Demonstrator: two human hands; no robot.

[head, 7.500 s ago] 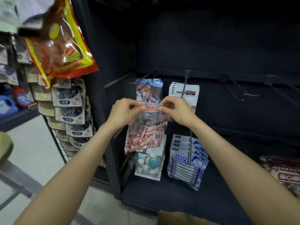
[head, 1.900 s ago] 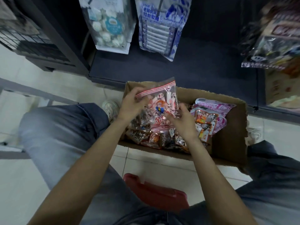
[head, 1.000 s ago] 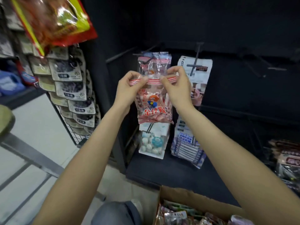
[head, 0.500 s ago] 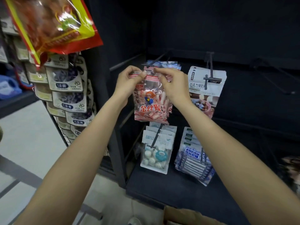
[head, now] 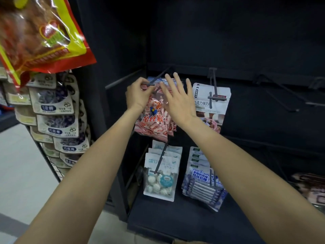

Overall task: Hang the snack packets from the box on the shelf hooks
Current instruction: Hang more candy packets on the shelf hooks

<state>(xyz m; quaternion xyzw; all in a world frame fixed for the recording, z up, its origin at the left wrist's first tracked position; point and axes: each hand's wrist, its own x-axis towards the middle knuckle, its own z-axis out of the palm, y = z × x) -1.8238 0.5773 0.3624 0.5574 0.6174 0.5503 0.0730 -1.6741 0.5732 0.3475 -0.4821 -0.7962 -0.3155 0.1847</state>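
On the upper-left hook (head: 154, 81) of the dark shelf (head: 246, 50), our red-and-white snack packet (head: 154, 118) hangs in front of others like it. Our left hand (head: 138, 95) pinches its striped top edge at the hook's tip, fingers curled; our right hand (head: 177, 99) is spread flat over the packet, holding nothing. We judge this packet nearly hung. Several hooks to the right stand bare, so more hanging remains; only a cardboard corner (head: 184, 241), perhaps the box, shows.
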